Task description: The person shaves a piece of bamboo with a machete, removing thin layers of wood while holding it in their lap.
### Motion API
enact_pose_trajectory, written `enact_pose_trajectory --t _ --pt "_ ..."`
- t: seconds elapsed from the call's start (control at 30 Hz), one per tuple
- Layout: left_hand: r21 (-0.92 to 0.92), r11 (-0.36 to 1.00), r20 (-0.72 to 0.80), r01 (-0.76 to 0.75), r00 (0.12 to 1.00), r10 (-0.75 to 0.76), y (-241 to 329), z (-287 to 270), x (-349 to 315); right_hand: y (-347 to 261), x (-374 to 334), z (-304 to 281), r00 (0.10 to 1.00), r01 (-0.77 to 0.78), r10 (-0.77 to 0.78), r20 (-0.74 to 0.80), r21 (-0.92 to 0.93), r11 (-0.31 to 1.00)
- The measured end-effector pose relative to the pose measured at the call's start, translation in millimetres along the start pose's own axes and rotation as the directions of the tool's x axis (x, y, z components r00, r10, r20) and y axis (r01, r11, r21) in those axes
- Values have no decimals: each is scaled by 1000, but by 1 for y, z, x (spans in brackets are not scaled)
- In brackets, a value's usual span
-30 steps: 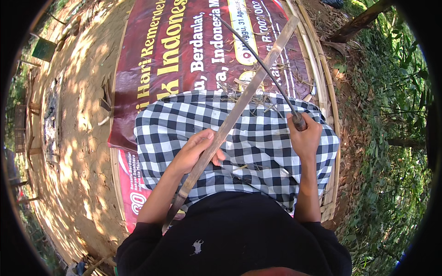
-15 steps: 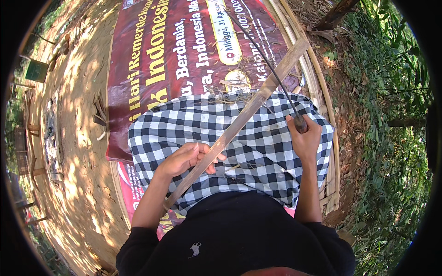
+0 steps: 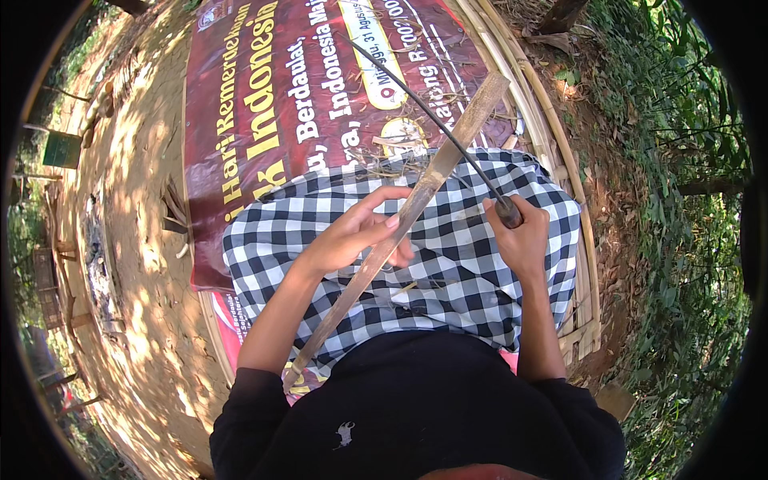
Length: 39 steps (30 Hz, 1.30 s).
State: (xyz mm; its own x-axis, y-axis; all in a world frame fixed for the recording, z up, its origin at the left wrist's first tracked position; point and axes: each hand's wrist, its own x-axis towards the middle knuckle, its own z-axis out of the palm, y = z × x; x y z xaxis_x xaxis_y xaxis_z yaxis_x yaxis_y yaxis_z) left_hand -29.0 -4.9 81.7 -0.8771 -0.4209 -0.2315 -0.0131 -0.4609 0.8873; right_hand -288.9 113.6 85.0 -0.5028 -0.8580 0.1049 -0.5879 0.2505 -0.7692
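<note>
A long, flat bamboo strip (image 3: pixel 460 128) runs slantwise across my lap, its far end to the upper right and its near end beside my left elbow. My left hand (image 3: pixel 364 232) holds it near the middle, thumb and forefinger on the near-left side and other fingers partly hidden beneath. In my right hand (image 3: pixel 520 236) is the dark handle of a long-bladed knife (image 3: pixel 416 100). Its thin dark blade, seen nearly edge-on, points to the upper left and crosses above the strip; I cannot tell whether they touch. Black-and-white checked cloth (image 3: pixel 456 232) covers my legs.
Under me lies a dark red printed banner (image 3: pixel 232 120) on a bamboo platform (image 3: pixel 552 120). Thin shavings (image 3: pixel 400 164) are scattered beyond my knees. Bare ground (image 3: pixel 144 264) stretches left; leaf litter and green plants (image 3: pixel 664 320) border the right side.
My left hand has slid farther up along the strip. The knife's blade has swung leftward, and the strip's far end has shifted a little left.
</note>
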Motion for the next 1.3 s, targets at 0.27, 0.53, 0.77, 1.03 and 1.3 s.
enact_pose_trajectory --t 0.27,0.53,0.77,1.03,1.3 --pt "122 992 -2 -24 1000 25 8 15 57 2 2 -2 998 50 -53 -45 -56 997" --pt "-94 995 -70 46 996 -53 -8 27 43 18 -4 10 984 170 -176 -12 -188 967" --pt "-216 974 -146 61 985 -94 -6 32 17 6 -15 39 928 372 -369 45 -170 913" --pt "17 999 -263 37 964 -31 -10 34 -4 4 -12 46 864 502 -482 146 -163 849" --pt "46 999 -276 16 961 -3 -3 32 -12 -5 -8 48 862 507 -494 114 -200 839"
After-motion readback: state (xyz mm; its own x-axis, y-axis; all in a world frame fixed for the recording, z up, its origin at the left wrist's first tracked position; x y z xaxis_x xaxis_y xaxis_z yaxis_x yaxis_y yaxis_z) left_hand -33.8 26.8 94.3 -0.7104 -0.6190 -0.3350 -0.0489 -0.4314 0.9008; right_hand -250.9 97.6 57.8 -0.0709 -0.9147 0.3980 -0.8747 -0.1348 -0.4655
